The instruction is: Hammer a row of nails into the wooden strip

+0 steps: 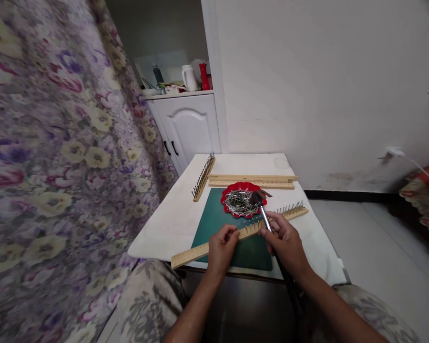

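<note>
A long wooden strip lies slanting across a green mat, its left end reaching past the mat. Nails stand in rows along its middle and right part, while the left part shows rows of small holes or marks. My left hand is pinched closed over the strip; whatever its fingertips hold is too small to make out. My right hand grips a hammer by its metal shaft, the black handle pointing down toward me. The hammer head is over a red scalloped dish full of loose nails.
Another nail-studded strip lies at the table's back left. More wooden strips lie behind the dish. A white cloth covers the table. A floral curtain hangs at left; a white cabinet and wall stand behind.
</note>
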`<action>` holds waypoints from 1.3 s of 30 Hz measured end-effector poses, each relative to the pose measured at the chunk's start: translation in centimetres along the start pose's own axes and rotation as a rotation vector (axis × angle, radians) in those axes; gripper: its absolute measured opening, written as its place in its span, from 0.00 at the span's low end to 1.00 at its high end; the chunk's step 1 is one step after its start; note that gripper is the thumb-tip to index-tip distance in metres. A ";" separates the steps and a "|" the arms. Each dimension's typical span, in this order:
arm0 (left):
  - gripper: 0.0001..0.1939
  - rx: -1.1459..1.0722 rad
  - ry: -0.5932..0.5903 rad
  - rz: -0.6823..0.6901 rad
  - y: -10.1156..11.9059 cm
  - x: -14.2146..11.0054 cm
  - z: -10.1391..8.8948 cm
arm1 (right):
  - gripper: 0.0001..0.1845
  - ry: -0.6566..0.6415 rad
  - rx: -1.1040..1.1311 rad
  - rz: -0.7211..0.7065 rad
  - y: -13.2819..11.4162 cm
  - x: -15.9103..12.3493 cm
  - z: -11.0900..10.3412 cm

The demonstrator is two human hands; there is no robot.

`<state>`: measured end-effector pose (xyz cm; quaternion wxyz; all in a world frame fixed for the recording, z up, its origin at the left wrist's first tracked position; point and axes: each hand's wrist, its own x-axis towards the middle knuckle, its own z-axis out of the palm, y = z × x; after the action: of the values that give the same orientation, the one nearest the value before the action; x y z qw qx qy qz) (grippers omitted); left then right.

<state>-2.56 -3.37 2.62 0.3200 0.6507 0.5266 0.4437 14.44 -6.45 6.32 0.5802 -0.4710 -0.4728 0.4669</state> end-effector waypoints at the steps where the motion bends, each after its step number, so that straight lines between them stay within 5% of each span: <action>1: 0.08 -0.030 0.020 -0.039 -0.5 0.4 -0.1 | 0.20 0.005 -0.001 -0.006 -0.1 0.1 -0.2; 26: 0.10 0.180 -0.002 -0.034 -2.6 2.6 2.4 | 0.19 -0.027 0.000 0.052 -0.2 -0.1 -0.8; 39: 0.10 0.171 -0.021 -0.053 -2.5 2.6 2.3 | 0.16 -0.247 -0.117 0.118 0.6 -0.8 -0.2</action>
<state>-1.35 -0.10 0.10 0.2805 0.6659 0.5763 0.3818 14.49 -7.18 5.64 0.4608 -0.4700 -0.5382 0.5264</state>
